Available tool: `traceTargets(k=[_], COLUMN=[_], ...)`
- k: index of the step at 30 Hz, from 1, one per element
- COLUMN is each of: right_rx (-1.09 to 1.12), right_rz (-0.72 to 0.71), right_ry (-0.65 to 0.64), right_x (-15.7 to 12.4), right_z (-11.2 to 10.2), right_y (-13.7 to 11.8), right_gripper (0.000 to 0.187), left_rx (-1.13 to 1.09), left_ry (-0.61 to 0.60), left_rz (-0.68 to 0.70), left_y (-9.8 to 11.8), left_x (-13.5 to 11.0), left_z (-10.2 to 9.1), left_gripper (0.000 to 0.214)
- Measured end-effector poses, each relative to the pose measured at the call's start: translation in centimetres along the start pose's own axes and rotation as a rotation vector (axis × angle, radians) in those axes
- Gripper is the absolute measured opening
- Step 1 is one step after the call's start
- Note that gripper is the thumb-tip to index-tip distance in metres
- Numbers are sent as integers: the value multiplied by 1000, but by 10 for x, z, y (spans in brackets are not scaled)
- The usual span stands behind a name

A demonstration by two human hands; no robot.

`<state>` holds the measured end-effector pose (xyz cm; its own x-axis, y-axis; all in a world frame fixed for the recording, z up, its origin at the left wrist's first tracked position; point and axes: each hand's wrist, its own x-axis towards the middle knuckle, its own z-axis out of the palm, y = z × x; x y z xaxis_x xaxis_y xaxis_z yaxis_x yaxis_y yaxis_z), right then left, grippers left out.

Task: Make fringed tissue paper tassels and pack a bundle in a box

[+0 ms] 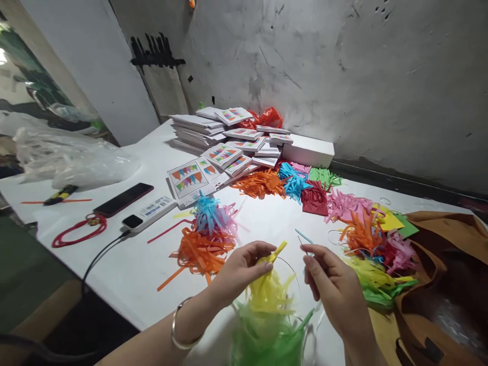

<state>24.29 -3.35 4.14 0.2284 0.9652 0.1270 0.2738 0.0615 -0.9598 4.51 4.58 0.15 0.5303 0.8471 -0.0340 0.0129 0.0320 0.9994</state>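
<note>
My left hand [246, 263] is closed in a pinch on the twisted top of a yellow tissue-paper tassel [270, 294]. The tassel's strips hang down over a green tassel [263, 338] at the table's front edge, blurred. Level with it on the right, my right hand [333, 284] pinches something thin, too small to name. By those fingertips lies a narrow blue strip [304, 236]. A thin string curves between my hands. To the left of my left hand sit an orange tassel [202, 251] and a blue tassel [208, 213] on pink strips.
Stacked printed packets [224, 155] and a white box [308, 150] stand by the wall. Colourful tassels [263, 183] line the back and right. A phone [124, 198], a power strip [150, 213], a cutter knife [61, 194] and a brown bag [446, 284] lie around.
</note>
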Motion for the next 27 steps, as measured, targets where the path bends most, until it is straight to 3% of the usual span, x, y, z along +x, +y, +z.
traceTargets(k=[3, 9, 14, 20, 27], right_rx=[-29, -9, -8, -53, -34], right_rz=[-26, -75, -114, -177, -140], right_ry=[-59, -49, -74, -68, -10], right_x=[-6, -21, -24, -26, -32], right_z=[15, 34, 40, 50, 56], right_y=[-6, -13, -12, -9, -12], right_gripper=[36, 30, 28, 31, 29], left_rx=[-505, -722, -562, -111, -8], left_ry=[10, -25, -41, 115, 185], left_rz=[-128, -170, 16, 266, 193], left_y=[13, 13, 12, 9, 14], left_x=[-13, -20, -23, -31, -38], left_z=[-7, -4, -4, -7, -8], left_gripper=[40, 36, 33, 22, 21])
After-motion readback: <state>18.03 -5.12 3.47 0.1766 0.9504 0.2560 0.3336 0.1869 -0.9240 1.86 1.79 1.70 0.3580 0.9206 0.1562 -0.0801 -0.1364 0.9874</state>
